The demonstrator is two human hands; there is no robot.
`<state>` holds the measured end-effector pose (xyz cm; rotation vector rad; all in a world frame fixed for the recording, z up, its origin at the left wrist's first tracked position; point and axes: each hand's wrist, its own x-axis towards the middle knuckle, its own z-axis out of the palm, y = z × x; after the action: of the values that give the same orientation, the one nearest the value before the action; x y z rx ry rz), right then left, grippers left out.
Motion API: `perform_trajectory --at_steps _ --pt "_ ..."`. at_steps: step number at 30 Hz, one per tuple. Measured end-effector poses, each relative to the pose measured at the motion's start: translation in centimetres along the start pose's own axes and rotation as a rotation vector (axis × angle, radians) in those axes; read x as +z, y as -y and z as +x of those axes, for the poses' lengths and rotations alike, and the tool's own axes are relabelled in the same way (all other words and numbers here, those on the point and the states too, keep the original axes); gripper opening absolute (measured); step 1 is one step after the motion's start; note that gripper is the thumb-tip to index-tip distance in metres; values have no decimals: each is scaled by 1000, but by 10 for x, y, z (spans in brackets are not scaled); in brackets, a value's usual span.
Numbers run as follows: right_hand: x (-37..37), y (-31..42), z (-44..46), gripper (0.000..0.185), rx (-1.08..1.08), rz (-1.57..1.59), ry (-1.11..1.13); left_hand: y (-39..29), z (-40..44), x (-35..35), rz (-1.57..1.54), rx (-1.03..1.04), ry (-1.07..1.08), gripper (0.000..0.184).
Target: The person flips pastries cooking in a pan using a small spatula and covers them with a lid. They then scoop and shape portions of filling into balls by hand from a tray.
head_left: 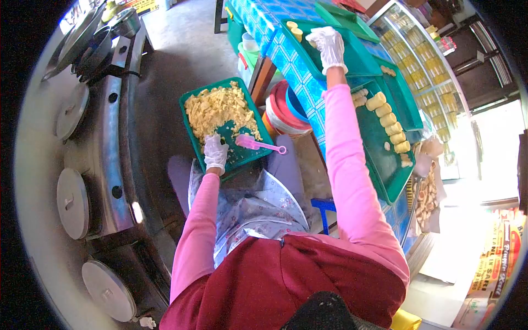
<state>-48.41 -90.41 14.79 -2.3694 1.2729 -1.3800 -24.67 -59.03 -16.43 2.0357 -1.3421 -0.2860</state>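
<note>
My left hand [215, 152], in a white glove, is at the near left edge of the crumbly yellow food [217, 107] in a green tray [187, 120] over my lap; its fingertips are hidden. A pink scoop [250, 143] lies in that tray, its handle across the right rim. My right hand [328, 47], also gloved, reaches over a green tray [357, 58] on the table, beside two pale yellow rolls [295, 31]. Whether it holds anything is hard to make out. Nearer me, another green tray [379, 159] holds a row of yellow rolls [389, 120].
The table wears a blue checked cloth [297, 71]. Under it stand a red and white tub [280, 107] and a green bin [247, 52]. A glass display case [423, 66] is at the right. Round lids [73, 203] and pans [99, 52] line the stove at the left.
</note>
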Motion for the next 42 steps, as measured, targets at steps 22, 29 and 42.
perform_trajectory --at_steps 22,29,42 --pt "51 87 -220 9 -241 -231 424 -58 60 3 -120 162 37 45" --pt "88 74 -309 21 -82 -296 786 -39 83 49 191 175 283 31" --pt "137 109 -299 26 77 -5 746 -3 26 7 38 -25 1 60"
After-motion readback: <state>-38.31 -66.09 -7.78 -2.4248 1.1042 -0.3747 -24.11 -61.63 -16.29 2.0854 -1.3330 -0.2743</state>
